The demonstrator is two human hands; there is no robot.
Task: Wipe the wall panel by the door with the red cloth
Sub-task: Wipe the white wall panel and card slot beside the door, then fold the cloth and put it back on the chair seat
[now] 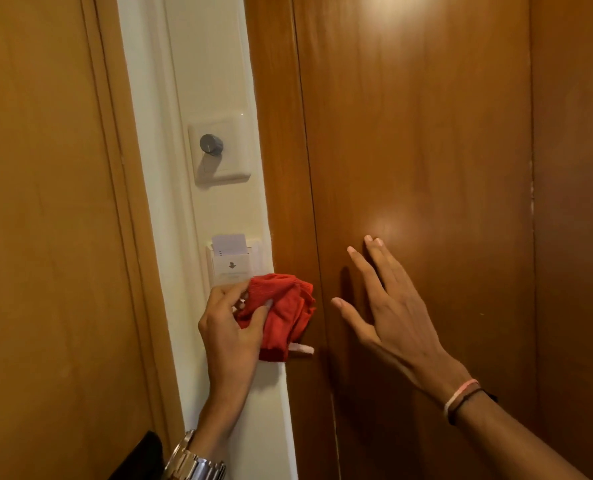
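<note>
A narrow cream wall panel (215, 81) runs top to bottom between two wooden surfaces. My left hand (227, 332) grips the bunched red cloth (283, 311), pressing it against the panel's right edge just below the key-card holder (232, 263). The cloth overlaps the wooden door frame (284, 168). My right hand (383, 299) is open, fingers spread, flat against the wooden door (426, 133) to the right of the cloth. A metal watch sits on my left wrist; bands circle my right wrist.
A white switch plate with a grey round knob (212, 144) is mounted higher on the panel. A white card stands in the holder. A wooden surface (46, 202) fills the left. A dark object (142, 455) shows at the bottom left.
</note>
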